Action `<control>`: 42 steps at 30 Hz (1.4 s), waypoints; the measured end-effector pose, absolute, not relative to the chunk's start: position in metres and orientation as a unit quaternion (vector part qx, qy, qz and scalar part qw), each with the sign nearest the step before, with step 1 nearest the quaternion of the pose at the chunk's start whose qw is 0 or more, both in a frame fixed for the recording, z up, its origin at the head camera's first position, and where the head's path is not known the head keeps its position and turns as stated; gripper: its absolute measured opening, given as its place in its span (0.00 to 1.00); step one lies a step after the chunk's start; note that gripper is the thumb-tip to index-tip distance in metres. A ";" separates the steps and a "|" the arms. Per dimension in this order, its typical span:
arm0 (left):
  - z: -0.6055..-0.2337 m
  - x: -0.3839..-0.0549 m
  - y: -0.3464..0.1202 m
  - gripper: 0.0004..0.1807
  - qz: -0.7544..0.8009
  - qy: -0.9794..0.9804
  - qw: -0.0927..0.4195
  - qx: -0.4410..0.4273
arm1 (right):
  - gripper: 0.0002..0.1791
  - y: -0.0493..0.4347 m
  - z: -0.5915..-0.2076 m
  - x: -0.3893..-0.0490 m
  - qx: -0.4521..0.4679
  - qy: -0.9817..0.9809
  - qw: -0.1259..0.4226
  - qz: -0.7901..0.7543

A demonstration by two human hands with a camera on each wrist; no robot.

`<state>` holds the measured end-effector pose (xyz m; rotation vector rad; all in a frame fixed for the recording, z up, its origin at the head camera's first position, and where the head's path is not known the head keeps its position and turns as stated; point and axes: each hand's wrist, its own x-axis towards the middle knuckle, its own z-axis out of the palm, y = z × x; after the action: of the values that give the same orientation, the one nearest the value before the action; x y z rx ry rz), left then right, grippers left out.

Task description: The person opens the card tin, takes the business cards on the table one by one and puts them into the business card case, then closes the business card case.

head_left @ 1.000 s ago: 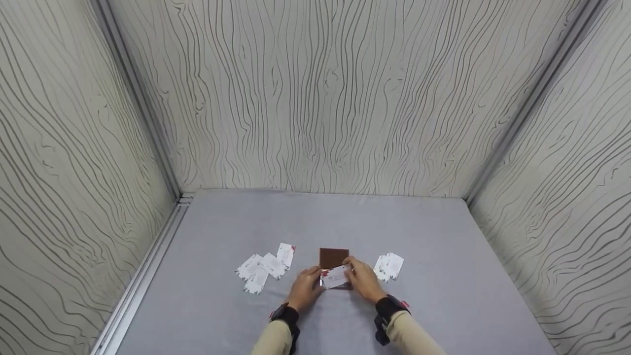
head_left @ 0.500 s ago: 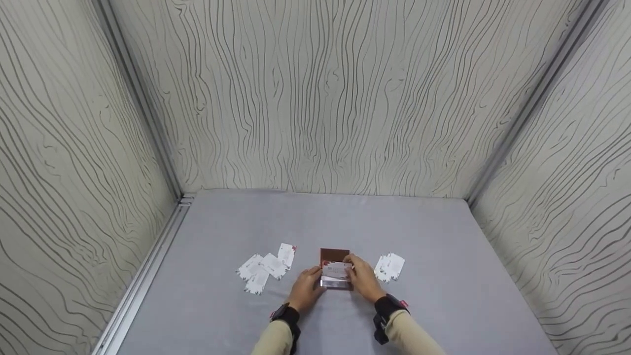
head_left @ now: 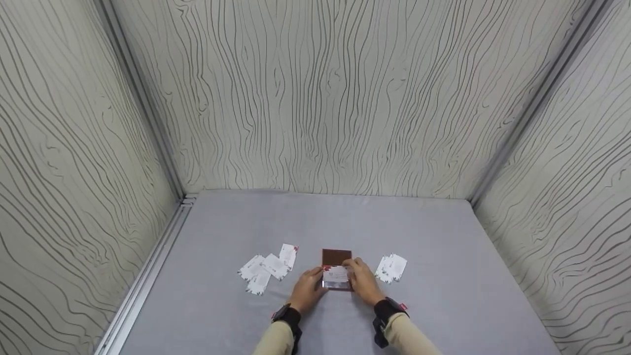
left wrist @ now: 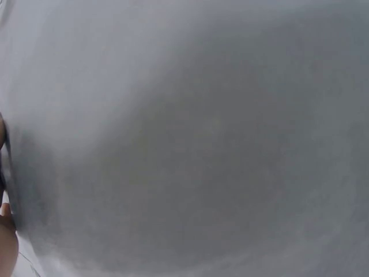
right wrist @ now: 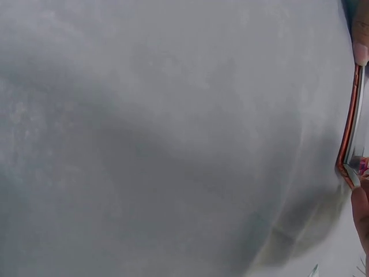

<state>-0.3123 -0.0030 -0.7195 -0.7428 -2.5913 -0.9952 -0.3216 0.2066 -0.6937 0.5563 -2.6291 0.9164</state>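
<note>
Midway between the side edges of the table (head_left: 438, 236), the left hand (head_left: 306, 292) grips the unfolded brown holder (head_left: 336, 256) while the fingers of the right hand (head_left: 364, 281) pinch a card (head_left: 336, 274), apparently feeding the clear pocket (head_left: 337, 285), so sliding it squarely inward seems next.

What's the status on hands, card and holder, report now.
Left hand gripping brown holder at its left edge. Right hand holding white card over open holder. Loose cards on both sides, clear of holder.

Between the fingers (head_left: 362, 282), white card (head_left: 337, 276) with red corner print over brown case (head_left: 336, 256); white cards (head_left: 252, 268) to their left; grey cloth (head_left: 325, 217) beneath; dark wavy grain on pale wall (head_left: 315, 98) beyond.
</note>
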 end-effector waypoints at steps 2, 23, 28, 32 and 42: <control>-0.720 -0.312 -0.003 0.25 -0.340 -0.896 0.130 -0.254 | 0.17 0.207 -0.695 -0.321 0.194 -0.915 0.154 0.317; -0.718 -0.311 -0.003 0.25 -0.337 -0.891 0.144 -0.267 | 0.14 0.205 -0.706 -0.317 0.195 -0.938 0.140 0.249; -0.718 -0.311 -0.003 0.26 -0.325 -0.896 0.144 -0.267 | 0.14 0.204 -0.707 -0.317 0.200 -0.942 0.137 0.231; -0.719 -0.311 -0.003 0.26 -0.327 -0.895 0.140 -0.268 | 0.16 0.204 -0.708 -0.316 0.207 -0.947 0.138 0.202; -0.722 -0.312 -0.002 0.25 -0.331 -0.892 0.151 -0.268 | 0.18 0.212 -0.698 -0.315 0.234 -0.946 0.108 0.194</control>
<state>-0.3119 -0.0024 -0.7215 -0.7711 -2.5622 -0.9494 -0.3155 0.2123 -0.6977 0.6895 -2.7849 0.5708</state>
